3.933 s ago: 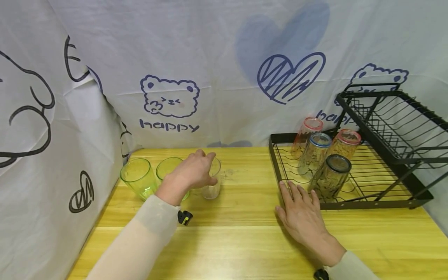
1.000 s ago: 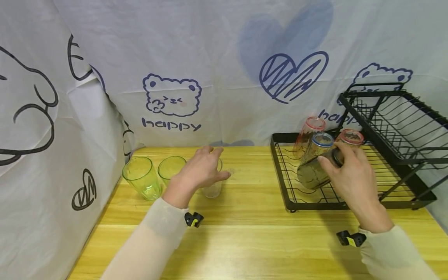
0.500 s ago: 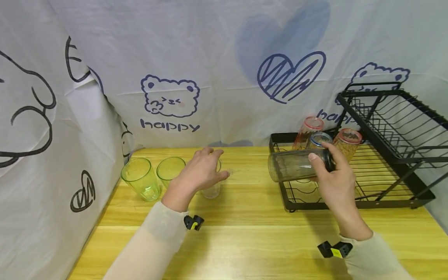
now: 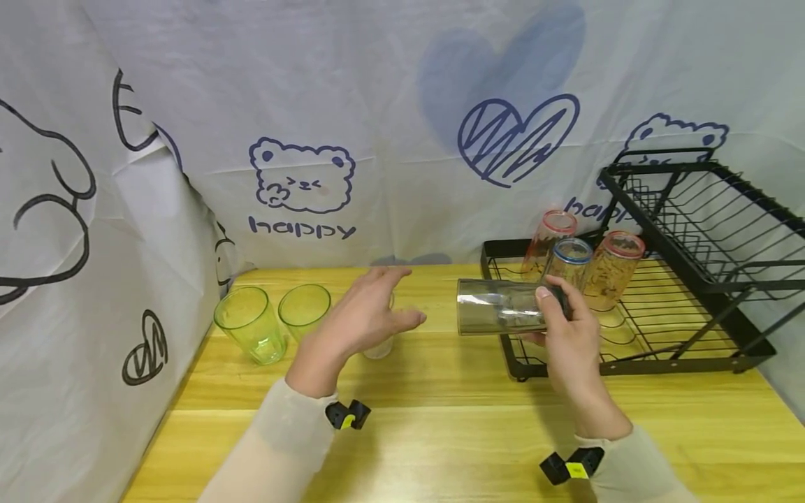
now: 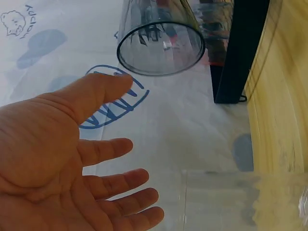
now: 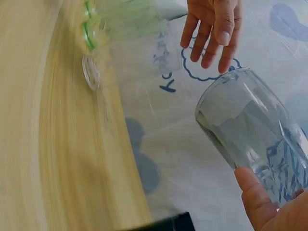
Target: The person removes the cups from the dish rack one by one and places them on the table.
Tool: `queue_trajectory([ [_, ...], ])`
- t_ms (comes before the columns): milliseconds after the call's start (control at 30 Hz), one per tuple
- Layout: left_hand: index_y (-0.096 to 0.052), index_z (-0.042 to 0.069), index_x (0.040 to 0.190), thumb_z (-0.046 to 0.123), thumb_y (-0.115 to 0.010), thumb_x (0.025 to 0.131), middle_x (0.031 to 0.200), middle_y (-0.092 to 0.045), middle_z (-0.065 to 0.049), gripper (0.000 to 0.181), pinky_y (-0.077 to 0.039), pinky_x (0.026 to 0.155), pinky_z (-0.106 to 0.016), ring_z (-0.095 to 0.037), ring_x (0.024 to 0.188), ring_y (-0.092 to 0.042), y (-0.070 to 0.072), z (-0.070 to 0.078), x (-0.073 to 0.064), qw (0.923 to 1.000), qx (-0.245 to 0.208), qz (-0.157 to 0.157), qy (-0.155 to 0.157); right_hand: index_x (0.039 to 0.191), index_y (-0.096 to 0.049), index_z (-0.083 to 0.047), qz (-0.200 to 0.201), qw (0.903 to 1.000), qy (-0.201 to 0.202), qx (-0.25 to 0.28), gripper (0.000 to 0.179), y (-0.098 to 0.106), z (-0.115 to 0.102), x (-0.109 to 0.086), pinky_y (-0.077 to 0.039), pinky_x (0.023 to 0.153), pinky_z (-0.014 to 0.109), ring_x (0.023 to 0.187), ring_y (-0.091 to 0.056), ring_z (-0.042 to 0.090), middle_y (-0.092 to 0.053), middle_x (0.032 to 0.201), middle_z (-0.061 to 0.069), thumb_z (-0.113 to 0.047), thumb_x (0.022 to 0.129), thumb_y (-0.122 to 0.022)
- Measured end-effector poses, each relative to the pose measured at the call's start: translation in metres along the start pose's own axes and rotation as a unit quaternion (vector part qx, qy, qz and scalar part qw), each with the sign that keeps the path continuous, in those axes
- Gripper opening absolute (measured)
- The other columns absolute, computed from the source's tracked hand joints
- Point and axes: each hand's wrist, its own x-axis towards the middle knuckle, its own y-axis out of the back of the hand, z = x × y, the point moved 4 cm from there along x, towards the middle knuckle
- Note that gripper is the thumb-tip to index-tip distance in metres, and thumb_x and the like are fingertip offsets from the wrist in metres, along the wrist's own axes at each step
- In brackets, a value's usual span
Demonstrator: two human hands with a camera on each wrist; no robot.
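Note:
My right hand (image 4: 572, 342) grips a smoky grey drinking glass (image 4: 497, 307) near its dark base. The glass lies sideways in the air above the left edge of the rack, its mouth toward my left hand (image 4: 361, 314). That hand is spread, fingers and thumb extended, with nothing held. In the left wrist view the glass's rim (image 5: 161, 74) is just beyond the left thumb, apart from it. Behind the left hand a clear glass (image 4: 379, 347) stands on the table, mostly hidden. Two green glasses (image 4: 251, 325) stand upright to its left.
A black two-tier dish rack (image 4: 679, 367) stands on the right. On its lower tier, a blue-based glass (image 4: 569, 258) and two pink-based glasses (image 4: 613, 272) are upside down. A printed white cloth (image 4: 402, 140) hangs behind the wooden table (image 4: 440, 433).
My right hand has taken the grey glass from the rack, turned it from upside down to sideways, and carried it left. My left hand has spread wider and shifted slightly right.

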Motion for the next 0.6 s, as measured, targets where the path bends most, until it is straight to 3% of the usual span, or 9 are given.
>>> queue_trajectory([
  [233, -0.035, 0.025, 0.165, 0.059, -0.081, 0.087, 0.169, -0.035, -0.010, 0.097, -0.033, 0.124, -0.062, -0.039, 0.154, -0.036, -0.008, 0.009, -0.009, 0.9994, -0.034, -0.006, -0.007, 0.150, -0.048, -0.017, -0.050, 0.9901, -0.071, 0.110, 0.043, -0.014, 0.013, -0.009, -0.067, 0.073, 0.036, 0.092, -0.073, 0.017, -0.051, 0.130, 0.011, -0.037, 0.112, -0.051],
  [600, -0.029, 0.032, 0.167, 0.060, -0.084, 0.083, 0.169, -0.036, -0.006, 0.104, -0.041, 0.120, -0.060, -0.033, 0.152, -0.040, -0.017, 0.024, -0.018, 0.9980, -0.051, -0.010, -0.037, 0.142, -0.047, -0.013, -0.123, 0.9659, -0.112, 0.198, 0.041, -0.030, 0.025, -0.021, -0.066, 0.077, 0.034, 0.087, -0.077, 0.015, -0.068, 0.115, 0.002, -0.041, 0.113, -0.047],
])
